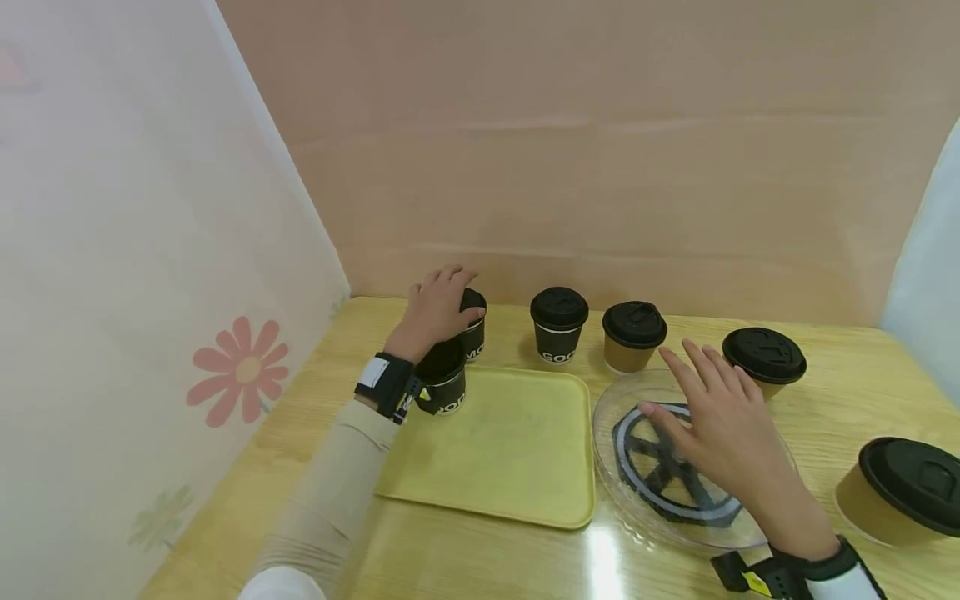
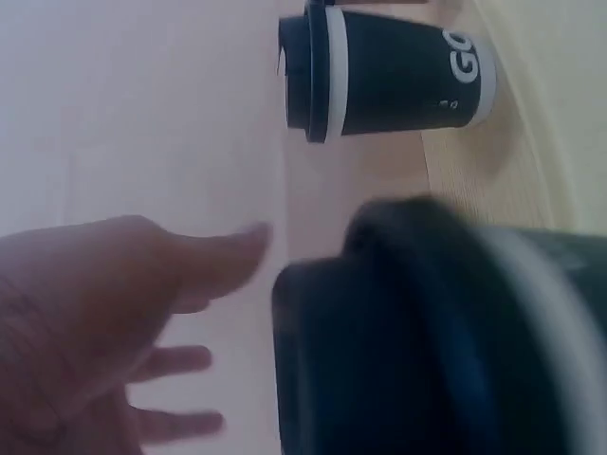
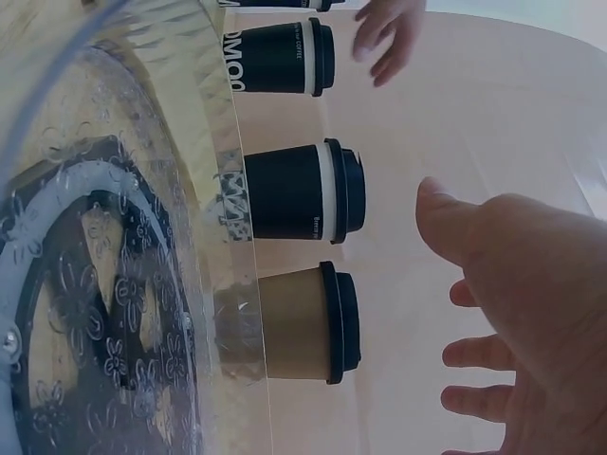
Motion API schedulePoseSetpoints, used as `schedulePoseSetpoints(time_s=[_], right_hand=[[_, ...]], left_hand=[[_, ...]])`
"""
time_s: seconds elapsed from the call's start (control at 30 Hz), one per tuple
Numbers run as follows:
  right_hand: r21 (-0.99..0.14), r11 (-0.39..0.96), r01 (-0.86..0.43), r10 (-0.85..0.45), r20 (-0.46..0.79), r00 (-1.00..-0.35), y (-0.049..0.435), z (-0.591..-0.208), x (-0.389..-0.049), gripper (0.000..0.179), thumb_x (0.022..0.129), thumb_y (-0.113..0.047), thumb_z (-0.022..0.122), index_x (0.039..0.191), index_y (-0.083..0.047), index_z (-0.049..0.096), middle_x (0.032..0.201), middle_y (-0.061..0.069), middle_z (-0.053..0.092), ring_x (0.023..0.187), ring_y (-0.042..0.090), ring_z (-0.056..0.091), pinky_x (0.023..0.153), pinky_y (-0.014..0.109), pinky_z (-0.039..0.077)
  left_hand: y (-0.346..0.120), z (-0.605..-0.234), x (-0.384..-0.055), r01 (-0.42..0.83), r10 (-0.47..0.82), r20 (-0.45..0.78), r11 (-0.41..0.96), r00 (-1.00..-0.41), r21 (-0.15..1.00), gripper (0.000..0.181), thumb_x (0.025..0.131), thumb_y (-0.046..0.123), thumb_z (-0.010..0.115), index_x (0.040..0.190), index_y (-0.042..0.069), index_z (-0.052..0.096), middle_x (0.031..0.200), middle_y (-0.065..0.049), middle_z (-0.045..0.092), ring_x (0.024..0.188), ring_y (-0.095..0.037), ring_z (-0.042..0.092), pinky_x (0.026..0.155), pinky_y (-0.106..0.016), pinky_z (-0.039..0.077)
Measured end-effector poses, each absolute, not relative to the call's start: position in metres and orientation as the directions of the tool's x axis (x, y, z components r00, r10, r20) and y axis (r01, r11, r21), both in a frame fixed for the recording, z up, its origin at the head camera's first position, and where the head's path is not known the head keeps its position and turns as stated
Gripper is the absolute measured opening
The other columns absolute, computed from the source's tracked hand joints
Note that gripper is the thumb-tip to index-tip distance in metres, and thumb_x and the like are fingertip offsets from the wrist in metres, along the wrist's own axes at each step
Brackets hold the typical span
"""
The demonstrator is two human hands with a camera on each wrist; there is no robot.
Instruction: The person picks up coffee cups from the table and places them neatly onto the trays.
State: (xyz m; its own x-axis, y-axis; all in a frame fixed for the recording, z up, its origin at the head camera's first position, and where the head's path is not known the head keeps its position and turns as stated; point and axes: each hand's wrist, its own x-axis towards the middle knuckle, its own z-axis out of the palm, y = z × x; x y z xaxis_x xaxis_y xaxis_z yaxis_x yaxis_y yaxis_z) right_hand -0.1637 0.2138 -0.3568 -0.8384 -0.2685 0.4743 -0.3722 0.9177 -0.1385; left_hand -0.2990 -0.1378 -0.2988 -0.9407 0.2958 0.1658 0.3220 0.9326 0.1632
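Note:
My left hand (image 1: 435, 312) hovers by a lidded black paper cup (image 1: 472, 337) at the back left, fingers spread. In the left wrist view the left thumb (image 2: 218, 261) stands apart from a blurred black lid (image 2: 351, 360). Another lidded black cup (image 1: 446, 387) sits at the left of a yellow tray (image 1: 510, 442), partly hidden by my wrist. With fingers extended, my right hand (image 1: 723, 425) is over a clear round dish (image 1: 615, 492) that shows a dark spoked wheel shape (image 1: 637, 479). In the right wrist view the right hand (image 3: 541, 303) holds nothing.
Behind the tray stands a black cup (image 1: 558, 329); a brown cup (image 1: 632, 337) is beside it. Two more brown cups with black lids, one behind the dish (image 1: 765, 358) and one at the right edge (image 1: 892, 496), share the wooden table (image 1: 420, 550). A paper-covered wall (image 1: 600, 183) rises behind.

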Motion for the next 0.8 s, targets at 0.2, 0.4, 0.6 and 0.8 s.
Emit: schedulePoseSetpoints(time_s=[0.2,0.4,0.6,0.8], right_hand=[[-0.138,0.909,-0.393,-0.289,0.471,-0.834,0.201,-0.357,-0.166,0.073,0.089,-0.05,0.065,0.146,-0.009,0.043,0.146,0.027,0.042,0.133,0.048,0.038,0.1,0.07,0.032],[-0.127,0.907,-0.402,-0.299,0.477,-0.826,0.195,-0.357,-0.168,0.073,0.088,-0.05,0.065,0.145,-0.008,0.044,0.146,0.025,0.043,0.133,0.047,0.039,0.101,0.068,0.033],[-0.145,0.897,-0.418,-0.318,0.446,-0.837,0.193,-0.36,-0.169,0.072,0.089,-0.048,0.065,0.146,-0.011,0.043,0.15,0.023,0.04,0.134,0.047,0.039,0.101,0.069,0.033],[-0.133,0.85,-0.509,-0.406,0.45,-0.796,0.172,-0.362,-0.16,0.067,0.09,-0.045,0.066,0.144,-0.01,0.046,0.148,0.02,0.044,0.134,0.044,0.042,0.101,0.065,0.036]], left_hand=[[-0.16,-0.298,-0.315,0.27,0.292,-0.075,0.939,-0.954,0.214,0.083,0.09,0.043,0.068,0.156,0.022,0.023,0.161,-0.015,0.021,0.145,-0.045,0.024,0.112,-0.064,0.028],[-0.171,-0.3,-0.316,0.265,0.303,-0.168,0.939,-0.938,0.219,0.078,0.091,0.035,0.068,0.155,0.015,0.027,0.157,-0.021,0.029,0.142,-0.04,0.034,0.114,-0.053,0.034],[-0.17,-0.291,-0.311,0.289,0.316,-0.085,0.927,-0.945,0.241,0.076,0.089,0.031,0.07,0.152,0.012,0.032,0.152,-0.021,0.035,0.136,-0.039,0.041,0.11,-0.05,0.039],[-0.152,-0.269,-0.287,0.372,0.365,0.077,0.891,-0.928,0.259,0.075,0.089,0.032,0.071,0.153,0.018,0.032,0.154,-0.016,0.032,0.132,-0.039,0.046,0.107,-0.05,0.043]])
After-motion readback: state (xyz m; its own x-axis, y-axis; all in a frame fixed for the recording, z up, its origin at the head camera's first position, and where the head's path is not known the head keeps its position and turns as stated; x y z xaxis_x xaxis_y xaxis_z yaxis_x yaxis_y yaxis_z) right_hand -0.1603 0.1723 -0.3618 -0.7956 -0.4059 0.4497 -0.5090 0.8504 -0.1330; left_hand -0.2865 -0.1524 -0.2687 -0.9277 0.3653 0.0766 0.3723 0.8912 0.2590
